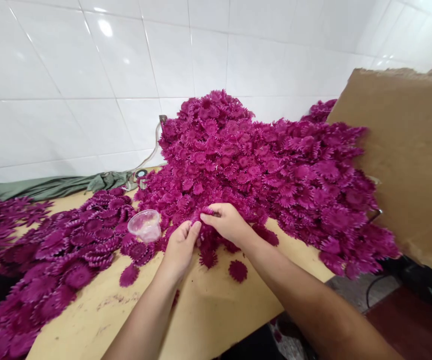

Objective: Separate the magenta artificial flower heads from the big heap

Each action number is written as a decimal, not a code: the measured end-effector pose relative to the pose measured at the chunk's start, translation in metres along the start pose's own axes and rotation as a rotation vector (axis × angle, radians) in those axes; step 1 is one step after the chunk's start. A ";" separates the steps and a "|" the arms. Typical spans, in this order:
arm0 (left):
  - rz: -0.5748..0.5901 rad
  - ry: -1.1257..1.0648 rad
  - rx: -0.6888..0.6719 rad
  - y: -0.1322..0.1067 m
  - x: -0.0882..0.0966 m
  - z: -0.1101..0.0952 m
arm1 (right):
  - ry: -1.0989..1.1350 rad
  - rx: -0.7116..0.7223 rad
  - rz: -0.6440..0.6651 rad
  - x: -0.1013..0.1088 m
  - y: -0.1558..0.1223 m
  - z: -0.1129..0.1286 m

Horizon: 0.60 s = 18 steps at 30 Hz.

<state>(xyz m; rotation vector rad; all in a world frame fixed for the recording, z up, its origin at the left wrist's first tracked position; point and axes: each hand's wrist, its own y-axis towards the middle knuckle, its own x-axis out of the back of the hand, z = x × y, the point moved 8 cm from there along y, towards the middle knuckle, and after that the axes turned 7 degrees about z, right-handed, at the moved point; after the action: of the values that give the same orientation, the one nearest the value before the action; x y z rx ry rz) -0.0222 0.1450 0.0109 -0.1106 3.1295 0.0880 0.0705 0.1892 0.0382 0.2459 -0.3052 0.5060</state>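
My left hand [180, 246] and my right hand [229, 225] meet over the front of the table. Both are closed in a pinch on a magenta fabric flower [196, 215], partly covered by the fingers. Directly behind them rises a big heap of layered magenta flowers [234, 150]. A single flat flower piece [238, 270] lies on the tabletop below my right hand. To the left of my left hand stands a small clear plastic cup [145, 225], tilted a little, its contents hard to make out.
Flat petal pieces [76, 250] spread in overlapping rows across the left of the yellowish table [216, 310]. A brown cardboard sheet [407, 150] leans at the right. Green cloth [58, 187] and a cable [151, 152] lie along the white tiled wall [88, 60].
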 end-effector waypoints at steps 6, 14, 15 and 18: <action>-0.041 0.047 -0.045 -0.009 0.002 -0.006 | 0.023 -0.155 -0.442 0.064 0.021 -0.025; -0.055 -0.181 0.122 -0.008 0.014 0.011 | -0.003 -0.047 -0.316 0.070 0.017 -0.032; -0.040 -0.187 0.135 -0.006 0.011 0.011 | -0.017 -0.015 -0.274 0.064 0.016 -0.027; -0.014 -0.159 0.114 -0.001 0.005 0.006 | -0.136 -0.069 -0.286 0.063 0.011 -0.023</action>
<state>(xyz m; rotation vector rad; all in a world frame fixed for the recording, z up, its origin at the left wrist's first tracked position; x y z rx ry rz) -0.0273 0.1440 0.0053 -0.1182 2.9659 -0.0781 0.1219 0.2330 0.0404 0.2524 -0.4120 0.1958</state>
